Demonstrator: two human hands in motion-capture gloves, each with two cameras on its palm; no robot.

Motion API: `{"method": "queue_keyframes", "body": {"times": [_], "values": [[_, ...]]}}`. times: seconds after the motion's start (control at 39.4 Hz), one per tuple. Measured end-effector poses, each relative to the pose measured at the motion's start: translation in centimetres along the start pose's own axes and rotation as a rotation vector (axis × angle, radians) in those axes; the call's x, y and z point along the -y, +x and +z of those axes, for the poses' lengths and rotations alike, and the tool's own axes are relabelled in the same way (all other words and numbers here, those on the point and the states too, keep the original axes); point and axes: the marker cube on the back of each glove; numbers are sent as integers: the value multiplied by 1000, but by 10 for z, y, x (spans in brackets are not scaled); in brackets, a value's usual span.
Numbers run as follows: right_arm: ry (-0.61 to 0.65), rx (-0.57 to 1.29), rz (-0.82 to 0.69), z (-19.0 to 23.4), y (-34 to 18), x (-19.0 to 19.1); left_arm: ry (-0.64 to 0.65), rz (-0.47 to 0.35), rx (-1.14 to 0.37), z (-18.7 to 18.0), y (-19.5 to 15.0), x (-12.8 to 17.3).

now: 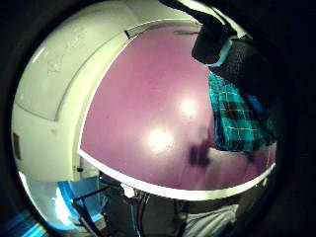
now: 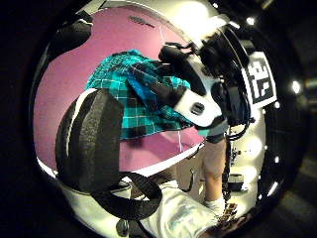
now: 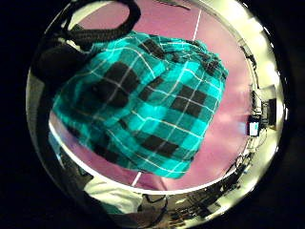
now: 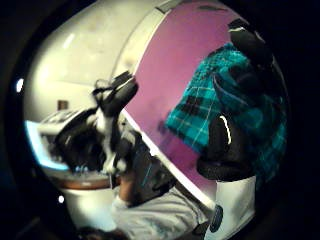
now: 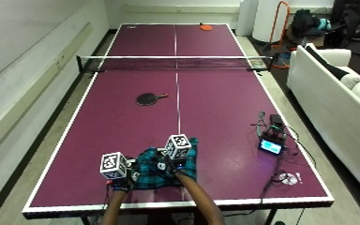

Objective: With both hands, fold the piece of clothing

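A teal-and-black plaid garment (image 5: 158,169) is bunched on the purple table-tennis table (image 5: 130,126), near its near edge. The garment is grasped by the right hand (image 5: 179,165), fingers curled into the cloth. The left hand (image 5: 121,180) is at the garment's edge; its fingers are hidden, so their state cannot be told.

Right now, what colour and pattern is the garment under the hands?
Teal and black plaid with thin pale lines on the garment; the right little finger side palm view shows it best.
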Motion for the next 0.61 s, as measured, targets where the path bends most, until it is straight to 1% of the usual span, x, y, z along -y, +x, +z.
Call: {"method": "queue_keyframes", "body": {"times": [0.08, 0.2, 0.25, 0.33, 0.38, 0.46, 0.53, 0.61], "values": [[15, -52, 21, -10, 25, -12, 11, 16, -1, 1, 6, 3], [114, -278, 105, 8, 115, 9, 34, 57, 25, -5, 23, 8], [125, -352, 149, 1, 137, 1, 37, 61, 39, -6, 28, 10], [107, -421, 233, -16, 166, -19, 40, 75, 41, -11, 44, 11], [81, -422, 297, -30, 178, -37, 44, 94, 35, -14, 56, 11], [67, -380, 361, -46, 186, -58, 63, 126, 50, -8, 68, 15], [82, -344, 380, -55, 187, -72, 73, 160, 49, -5, 84, 16], [92, -342, 391, -59, 187, -80, 72, 177, 47, -3, 93, 16]]}}
